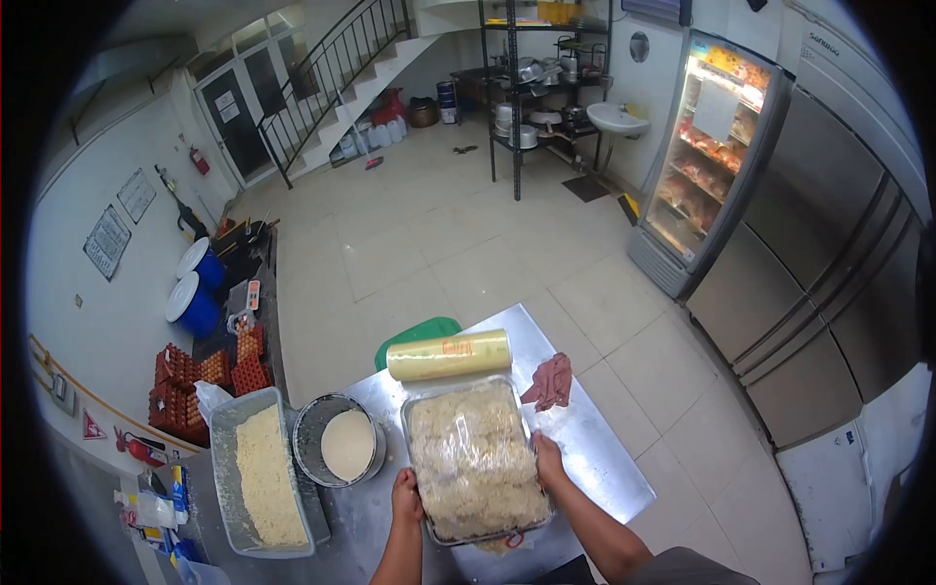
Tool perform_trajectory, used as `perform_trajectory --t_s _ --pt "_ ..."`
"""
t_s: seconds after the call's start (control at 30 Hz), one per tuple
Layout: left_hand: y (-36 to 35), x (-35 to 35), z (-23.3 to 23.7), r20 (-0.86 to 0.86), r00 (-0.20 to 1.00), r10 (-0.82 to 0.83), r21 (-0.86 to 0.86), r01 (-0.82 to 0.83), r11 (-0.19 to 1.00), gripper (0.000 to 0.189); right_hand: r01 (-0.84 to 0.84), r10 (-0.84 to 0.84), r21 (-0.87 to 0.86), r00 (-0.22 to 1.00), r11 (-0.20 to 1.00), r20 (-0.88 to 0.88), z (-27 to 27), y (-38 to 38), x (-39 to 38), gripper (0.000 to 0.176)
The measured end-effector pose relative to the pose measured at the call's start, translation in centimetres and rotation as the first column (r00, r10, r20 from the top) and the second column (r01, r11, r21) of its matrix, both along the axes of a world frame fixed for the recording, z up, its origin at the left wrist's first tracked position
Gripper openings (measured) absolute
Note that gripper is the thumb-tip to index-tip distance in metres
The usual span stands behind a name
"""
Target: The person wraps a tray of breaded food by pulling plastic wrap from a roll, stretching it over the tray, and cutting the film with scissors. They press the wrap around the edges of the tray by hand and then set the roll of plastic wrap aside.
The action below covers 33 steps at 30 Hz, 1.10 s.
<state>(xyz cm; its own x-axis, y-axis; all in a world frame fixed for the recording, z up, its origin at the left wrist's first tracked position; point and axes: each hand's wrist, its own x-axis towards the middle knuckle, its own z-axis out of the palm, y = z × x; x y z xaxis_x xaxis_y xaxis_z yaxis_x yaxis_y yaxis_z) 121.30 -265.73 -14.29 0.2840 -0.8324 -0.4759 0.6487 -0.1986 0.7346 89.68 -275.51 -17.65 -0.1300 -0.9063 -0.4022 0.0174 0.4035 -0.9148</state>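
Observation:
A rectangular tray (475, 458) heaped with pale, crumb-coated food sits in front of me on the steel table, with clear plastic wrap stretched over its top. My left hand (408, 495) grips the tray's left edge, fingers curled around it. On the opposite side, my right hand (548, 458) holds the right edge. A large roll of cling film (448, 356) lies just beyond the tray's far rim. To the left stands a round pot (304, 450) with creamy batter (348, 445) inside. A crumpled reddish-brown cloth (552, 382) rests right of the tray.
A grey tub (226, 487) of pale crumbs (261, 473) stands left of the pot. Something green (398, 334) shows behind the table's far edge. Egg trays (175, 369) and blue drums (195, 310) line the left counter. A display fridge (704, 156) and steel refrigerator (780, 263) stand at right.

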Motion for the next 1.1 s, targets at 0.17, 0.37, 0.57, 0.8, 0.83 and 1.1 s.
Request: perform_trajectory --t_s 0.17,0.37,0.57,0.8,0.83,1.1 --pt "5.8 0.1 1.8 0.014 0.999 -0.038 -0.031 0.038 0.999 0.007 -0.011 0.026 -0.064 0.971 0.998 0.238 2.0 7.8 -1.1 0.036" --pt "11.6 -0.3 9.5 0.017 1.000 -0.003 -0.046 0.004 0.999 0.012 0.050 -0.028 -0.118 0.983 0.992 0.180 12.3 14.3 -0.5 0.021" --pt "15.2 -0.8 17.2 0.033 0.999 0.002 -0.179 0.004 0.984 0.026 -0.059 0.060 -0.403 0.998 0.913 -0.010 21.0 18.2 0.5 0.027" --pt "18.3 0.2 24.7 -0.015 0.999 0.044 -0.145 -0.045 0.988 0.046 -0.045 0.053 -0.498 0.999 0.866 0.002 29.2 20.7 2.0 0.015" --pt "18.0 0.6 25.4 -0.034 0.998 0.047 -0.143 -0.051 0.988 0.047 -0.040 0.065 -0.471 0.997 0.881 0.037 29.5 20.3 2.2 0.016" --pt "10.1 4.8 25.1 0.097 0.992 -0.086 -0.231 0.107 0.967 0.047 -0.095 0.118 -0.154 0.982 0.984 0.148 31.9 13.2 3.6 0.027"
